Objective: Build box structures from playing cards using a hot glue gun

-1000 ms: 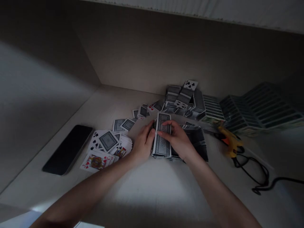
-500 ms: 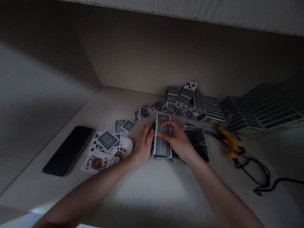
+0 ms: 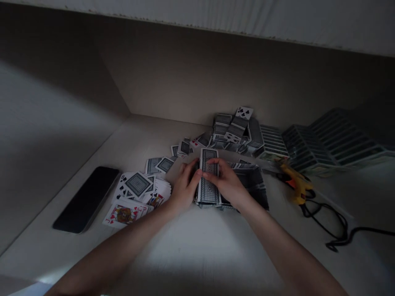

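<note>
A pale, smooth surface (image 3: 197, 250), walled at its left and back, carries a dark phone (image 3: 86, 200) lying slantwise at the left, and just beside it a loose spread of playing cards (image 3: 138, 185), some face up. Near its middle sits an open box of patterned cards (image 3: 257, 183), with a larger card structure (image 3: 222, 125) behind. To the right lie striped, stepped pieces (image 3: 339, 139) and a yellow gun-shaped tool (image 3: 298, 187) with a looping black cord (image 3: 344, 232)
</note>
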{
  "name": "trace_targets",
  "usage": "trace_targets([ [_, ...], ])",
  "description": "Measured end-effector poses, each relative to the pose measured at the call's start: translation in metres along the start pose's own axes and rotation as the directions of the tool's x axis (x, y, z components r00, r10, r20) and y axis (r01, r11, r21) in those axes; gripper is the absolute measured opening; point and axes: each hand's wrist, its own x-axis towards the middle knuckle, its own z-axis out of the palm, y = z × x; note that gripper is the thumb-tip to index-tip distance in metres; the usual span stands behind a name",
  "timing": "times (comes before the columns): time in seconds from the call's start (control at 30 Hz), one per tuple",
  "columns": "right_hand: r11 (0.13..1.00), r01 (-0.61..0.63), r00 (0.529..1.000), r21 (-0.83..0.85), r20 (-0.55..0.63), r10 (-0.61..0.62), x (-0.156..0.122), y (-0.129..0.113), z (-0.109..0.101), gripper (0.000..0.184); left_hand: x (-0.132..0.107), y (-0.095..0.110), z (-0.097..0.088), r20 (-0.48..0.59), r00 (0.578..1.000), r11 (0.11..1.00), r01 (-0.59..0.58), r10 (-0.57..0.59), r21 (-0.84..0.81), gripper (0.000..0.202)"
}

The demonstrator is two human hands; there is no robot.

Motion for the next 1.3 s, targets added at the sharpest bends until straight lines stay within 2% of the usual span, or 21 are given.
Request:
trace_targets([
  [0.1,1.0,0.018,1.0,0.001,-0.001,-0.018,0.0,0.0,0.0,0.029,0.001,0.002,-0.002,-0.034,0.999,0.996,-0.021,0.024,0.092,0.042],
  [0.23,0.998,0.057,0.998,-0.024,0.007,-0.057,0.001,0.0,0.0,0.025,0.008,0.001,-0.005,-0.052,0.992,0.979,-0.106,0.116,0.172,0.038],
  [0.33,0.994,0.086,0.996,-0.062,0.005,-0.086,0.003,0.0,0.0,0.024,0.018,0.0,-0.005,-0.038,0.992,0.988,-0.119,0.123,0.101,0.034],
  [0.5,0.989,0.109,0.994,-0.096,0.009,-0.108,0.004,0.0,0.001,0.02,0.035,0.001,-0.004,-0.055,0.997,0.999,-0.047,0.046,-0.014,0.03],
  [0.73,0.964,0.133,0.991,-0.23,0.007,-0.135,0.002,-0.003,0.003,0.02,0.042,0.005,-0.006,0.037,0.998,0.985,0.06,-0.055,-0.164,0.036],
  [0.83,0.902,0.108,0.994,-0.419,0.045,-0.098,-0.006,-0.014,0.001,0.029,0.042,0.004,-0.007,0.03,0.995,0.974,0.098,-0.093,-0.206,0.038],
  [0.9,0.807,0.099,0.995,-0.581,0.064,-0.076,-0.017,-0.023,-0.004,0.04,0.041,0.006,-0.007,0.042,0.993,0.963,0.115,-0.108,-0.244,0.038],
  [1.0,0.674,0.132,0.99,-0.727,0.059,-0.13,-0.041,-0.029,-0.014,0.053,0.041,0.011,-0.007,0.078,0.989,0.942,0.143,-0.125,-0.303,0.039],
  [1.07,0.645,0.172,0.982,-0.744,0.082,-0.168,-0.057,-0.024,-0.02,0.052,0.041,0.015,-0.007,0.092,0.986,0.929,0.162,-0.139,-0.332,0.039],
  [1.17,0.633,0.273,0.959,-0.725,0.15,-0.241,-0.073,-0.008,-0.026,0.04,0.04,0.017,-0.008,0.097,0.983,0.917,0.18,-0.155,-0.357,0.036],
  [1.23,0.632,0.28,0.951,-0.723,0.118,-0.287,-0.078,0.002,-0.026,0.034,0.04,0.016,-0.007,0.093,0.982,0.912,0.186,-0.163,-0.366,0.034],
  [1.3,0.633,0.226,0.959,-0.741,0.057,-0.276,-0.078,0.007,-0.025,0.029,0.04,0.014,-0.006,0.082,0.982,0.909,0.188,-0.169,-0.372,0.034],
])
